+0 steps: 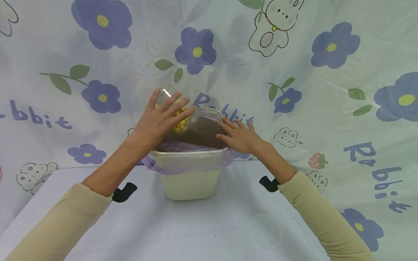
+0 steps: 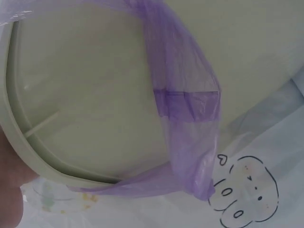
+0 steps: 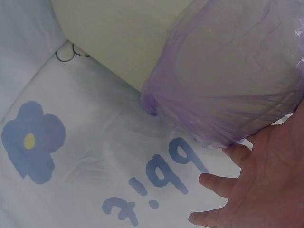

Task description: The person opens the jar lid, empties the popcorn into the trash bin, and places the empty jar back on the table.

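Observation:
A cream trash bin (image 1: 191,186) stands on the white-covered table, with a thin purple bag (image 1: 196,168) folded over its rim. My left hand (image 1: 158,121) grips a clear plastic tub (image 1: 166,95) from above, fingers spread across its side. The tub leans over the bin's left side, its mouth towards the opening. Yellow pieces (image 1: 180,127), like popcorn, show inside it. My right hand (image 1: 241,137) rests on the bin's right rim, fingers extended and spread. In the right wrist view the purple bag (image 3: 204,109) hangs beside those fingers.
A clear round lid (image 1: 266,232) lies flat on the table at front right. Several small yellow crumbs (image 1: 205,223) are scattered in front of the bin. Close behind the bin hangs a white cloth (image 1: 228,83) with blue flowers and rabbits.

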`<state>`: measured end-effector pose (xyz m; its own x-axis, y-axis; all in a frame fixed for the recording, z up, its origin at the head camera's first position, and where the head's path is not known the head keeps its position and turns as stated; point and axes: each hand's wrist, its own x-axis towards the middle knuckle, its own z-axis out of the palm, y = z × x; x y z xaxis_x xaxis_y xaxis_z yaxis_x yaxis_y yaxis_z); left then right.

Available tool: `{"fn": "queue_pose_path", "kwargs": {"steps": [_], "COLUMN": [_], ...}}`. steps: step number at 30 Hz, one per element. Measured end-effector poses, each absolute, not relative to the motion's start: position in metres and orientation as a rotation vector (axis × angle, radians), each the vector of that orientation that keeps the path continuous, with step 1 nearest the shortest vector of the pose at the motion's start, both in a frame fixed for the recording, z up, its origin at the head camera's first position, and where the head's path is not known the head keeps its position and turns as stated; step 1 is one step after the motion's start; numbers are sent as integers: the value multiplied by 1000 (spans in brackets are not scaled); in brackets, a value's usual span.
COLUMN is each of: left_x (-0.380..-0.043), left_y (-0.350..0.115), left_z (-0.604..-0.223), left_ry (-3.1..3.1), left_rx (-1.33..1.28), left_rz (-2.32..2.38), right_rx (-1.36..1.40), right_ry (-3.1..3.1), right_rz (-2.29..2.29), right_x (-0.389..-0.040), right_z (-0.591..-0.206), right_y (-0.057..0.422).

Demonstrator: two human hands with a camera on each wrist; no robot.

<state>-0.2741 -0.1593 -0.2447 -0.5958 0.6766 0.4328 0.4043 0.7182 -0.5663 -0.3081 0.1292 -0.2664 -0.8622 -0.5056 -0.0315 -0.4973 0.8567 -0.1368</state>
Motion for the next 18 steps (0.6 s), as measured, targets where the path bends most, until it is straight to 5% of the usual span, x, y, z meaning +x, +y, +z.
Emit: {"fn": "queue_pose_path", "kwargs": {"steps": [18], "left_x": [-279], "left_y": [-159], "left_z": [-241], "left_ry": [-2167], "left_rx": [-778], "left_rz": [750], "right_rx": [-811], "right_ry": [2968], "right_rz": [-181], "right_x": [-311], "right_z": [-268], "right_y": [130]}}
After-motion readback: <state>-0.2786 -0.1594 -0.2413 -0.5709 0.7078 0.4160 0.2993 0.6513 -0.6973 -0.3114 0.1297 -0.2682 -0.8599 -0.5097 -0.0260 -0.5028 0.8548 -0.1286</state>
